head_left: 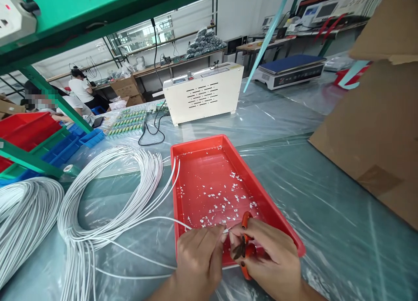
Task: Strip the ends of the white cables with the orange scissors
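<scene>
Over the near end of a red tray (pixel 261 192), my left hand (pixel 200 253) is closed around a white cable (pixel 163 218), whose tip pokes out between thumb and forefinger. Close beside it, my right hand (pixel 271 257) wraps round a pair of orange-handled pliers or cutters (pixel 245 220); its fingertips are at the cable end. The tool's jaws are partly hidden by my fingers. Small white scraps (pixel 212 205) lie scattered over the tray floor. The cable runs left toward a large coil of white cable (pixel 85 188) on the table.
A second coil (pixel 26 222) lies at far left. Behind the tray stand a cream machine (pixel 209 94) and a blue-topped scale (pixel 290 70). A cardboard box (pixel 375 131) rises at right. Coloured bins (pixel 29 131) and a green frame post (pixel 55 96) are at left. People sit further back.
</scene>
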`<state>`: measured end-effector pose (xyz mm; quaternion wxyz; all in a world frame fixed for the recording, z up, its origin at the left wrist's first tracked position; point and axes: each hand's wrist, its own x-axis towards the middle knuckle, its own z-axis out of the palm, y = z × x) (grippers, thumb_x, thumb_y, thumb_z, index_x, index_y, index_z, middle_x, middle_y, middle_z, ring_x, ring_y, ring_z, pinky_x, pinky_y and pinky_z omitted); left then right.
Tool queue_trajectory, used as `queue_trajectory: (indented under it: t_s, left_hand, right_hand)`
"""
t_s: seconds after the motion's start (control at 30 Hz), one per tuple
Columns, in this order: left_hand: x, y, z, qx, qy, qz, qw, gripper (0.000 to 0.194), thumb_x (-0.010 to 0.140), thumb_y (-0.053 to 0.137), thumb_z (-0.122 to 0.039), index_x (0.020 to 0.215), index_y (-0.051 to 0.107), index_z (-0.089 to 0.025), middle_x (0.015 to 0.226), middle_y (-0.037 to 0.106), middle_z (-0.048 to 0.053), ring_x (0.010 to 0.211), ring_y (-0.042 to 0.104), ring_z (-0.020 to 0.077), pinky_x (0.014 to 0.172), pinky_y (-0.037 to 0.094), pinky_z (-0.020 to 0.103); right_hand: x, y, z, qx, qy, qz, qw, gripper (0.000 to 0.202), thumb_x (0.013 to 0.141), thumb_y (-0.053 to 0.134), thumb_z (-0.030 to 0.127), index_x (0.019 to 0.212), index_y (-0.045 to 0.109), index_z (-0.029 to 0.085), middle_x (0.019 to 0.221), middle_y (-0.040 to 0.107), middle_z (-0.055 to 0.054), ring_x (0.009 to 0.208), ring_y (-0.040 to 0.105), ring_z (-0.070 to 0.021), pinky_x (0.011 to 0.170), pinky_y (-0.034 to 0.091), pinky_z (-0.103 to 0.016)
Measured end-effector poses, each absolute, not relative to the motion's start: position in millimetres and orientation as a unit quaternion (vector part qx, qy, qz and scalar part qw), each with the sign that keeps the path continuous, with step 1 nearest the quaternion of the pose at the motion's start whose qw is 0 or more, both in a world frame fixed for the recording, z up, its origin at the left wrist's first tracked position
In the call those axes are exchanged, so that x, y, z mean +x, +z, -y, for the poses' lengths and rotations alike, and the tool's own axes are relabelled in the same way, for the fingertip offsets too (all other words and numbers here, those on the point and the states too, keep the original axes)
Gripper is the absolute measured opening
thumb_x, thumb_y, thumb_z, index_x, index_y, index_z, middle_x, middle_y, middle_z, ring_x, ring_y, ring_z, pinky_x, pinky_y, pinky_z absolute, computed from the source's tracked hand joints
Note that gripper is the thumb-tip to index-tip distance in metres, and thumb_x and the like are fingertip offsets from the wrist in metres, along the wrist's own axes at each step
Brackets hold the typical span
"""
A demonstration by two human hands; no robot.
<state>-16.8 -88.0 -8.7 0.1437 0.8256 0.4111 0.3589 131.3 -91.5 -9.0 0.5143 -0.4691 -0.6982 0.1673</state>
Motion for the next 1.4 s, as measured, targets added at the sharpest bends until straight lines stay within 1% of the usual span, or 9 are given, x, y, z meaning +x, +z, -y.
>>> queue_trajectory:
  t_s: [0.13, 0.27, 0.43, 0.53, 0.73, 1.0, 1.17, 1.3, 1.4]
  left_hand:
    - [-17, -2, 87, 0.773, 0.350, -0.458, 0.262, 0.019, 0.083, 0.044, -0.012, 0.089, 0.062, -0.015, 0.071, 0.067, 0.005, 0.061, 0.059, 0.0144, 0.058, 0.044, 0.023]
    - [-17, 6, 85, 0.710, 0.350, -0.475, 0.385, 0.019, 0.085, 0.046, -0.020, 0.087, 0.065, -0.017, 0.071, 0.065, 0.002, 0.063, 0.057, 0.0125, 0.060, 0.042, 0.020]
    - [-17, 9, 82, 0.661, 0.342, -0.451, 0.493, 0.023, 0.086, 0.046, -0.024, 0.089, 0.066, -0.015, 0.073, 0.063, 0.003, 0.068, 0.055, 0.0137, 0.064, 0.041, 0.021]
    - [-17, 11, 81, 0.637, 0.340, -0.434, 0.539, 0.023, 0.085, 0.047, -0.025, 0.086, 0.067, -0.014, 0.072, 0.062, 0.003, 0.069, 0.053, 0.0133, 0.065, 0.040, 0.021]
    - [-18, 14, 76, 0.596, 0.320, -0.413, 0.610, 0.029, 0.084, 0.047, -0.029, 0.077, 0.068, -0.011, 0.056, 0.046, -0.001, 0.054, 0.037, 0.0096, 0.053, 0.031, 0.021]
    - [-18, 9, 74, 0.565, 0.317, -0.385, 0.657, 0.029, 0.083, 0.049, -0.033, 0.087, 0.069, -0.012, 0.060, 0.051, 0.001, 0.056, 0.041, 0.0103, 0.060, 0.034, 0.024]
    - [-19, 10, 72, 0.506, 0.343, -0.416, 0.673, 0.027, 0.081, 0.054, -0.034, 0.080, 0.068, -0.011, 0.049, 0.045, -0.003, 0.045, 0.035, 0.0062, 0.049, 0.029, 0.019]
    - [-21, 8, 72, 0.464, 0.348, -0.426, 0.694, 0.027, 0.080, 0.054, -0.034, 0.079, 0.066, -0.010, 0.046, 0.047, -0.004, 0.034, 0.022, 0.0020, 0.038, 0.016, 0.017]
    - [-21, 8, 71, 0.444, 0.349, -0.423, 0.708, 0.028, 0.080, 0.054, -0.035, 0.079, 0.065, -0.009, 0.044, 0.047, -0.004, 0.033, 0.018, 0.0014, 0.036, 0.011, 0.017]
  right_hand:
    - [130, -9, 92, -0.450, 0.172, 0.686, 0.546, 0.022, 0.064, 0.055, 0.002, 0.070, 0.056, 0.024, 0.052, 0.055, 0.002, 0.045, 0.049, -0.0129, 0.046, 0.040, -0.024]
    - [133, -6, 87, -0.486, 0.333, 0.582, 0.561, 0.008, 0.071, 0.059, 0.014, 0.069, 0.059, 0.022, 0.056, 0.059, 0.001, 0.047, 0.051, -0.0129, 0.045, 0.041, -0.022]
    - [137, -6, 78, -0.465, 0.494, 0.513, 0.525, 0.008, 0.067, 0.069, 0.022, 0.065, 0.062, 0.019, 0.057, 0.059, 0.002, 0.052, 0.051, -0.0127, 0.049, 0.040, -0.021]
    - [134, -6, 76, -0.445, 0.552, 0.481, 0.516, 0.012, 0.068, 0.069, 0.025, 0.064, 0.061, 0.018, 0.056, 0.058, 0.002, 0.054, 0.051, -0.0129, 0.053, 0.040, -0.022]
    - [130, -11, 73, -0.391, 0.675, 0.388, 0.491, 0.018, 0.068, 0.069, 0.030, 0.066, 0.059, 0.016, 0.051, 0.050, 0.004, 0.049, 0.044, -0.0098, 0.050, 0.034, -0.021]
    - [128, -20, 69, -0.321, 0.782, 0.320, 0.428, 0.027, 0.074, 0.063, 0.037, 0.062, 0.053, 0.015, 0.048, 0.045, 0.006, 0.046, 0.036, -0.0072, 0.049, 0.029, -0.020]
    - [133, -17, 68, -0.416, 0.662, 0.412, 0.469, 0.021, 0.077, 0.057, 0.036, 0.069, 0.053, 0.017, 0.057, 0.048, 0.003, 0.055, 0.044, -0.0118, 0.055, 0.035, -0.023]
    - [146, -17, 68, -0.556, 0.320, 0.611, 0.463, 0.017, 0.071, 0.060, 0.026, 0.060, 0.049, 0.019, 0.056, 0.045, 0.003, 0.051, 0.041, -0.0124, 0.052, 0.032, -0.024]
    - [150, -19, 68, -0.558, 0.077, 0.714, 0.416, 0.020, 0.068, 0.058, 0.020, 0.052, 0.045, 0.019, 0.049, 0.044, 0.003, 0.046, 0.039, -0.0117, 0.049, 0.028, -0.025]
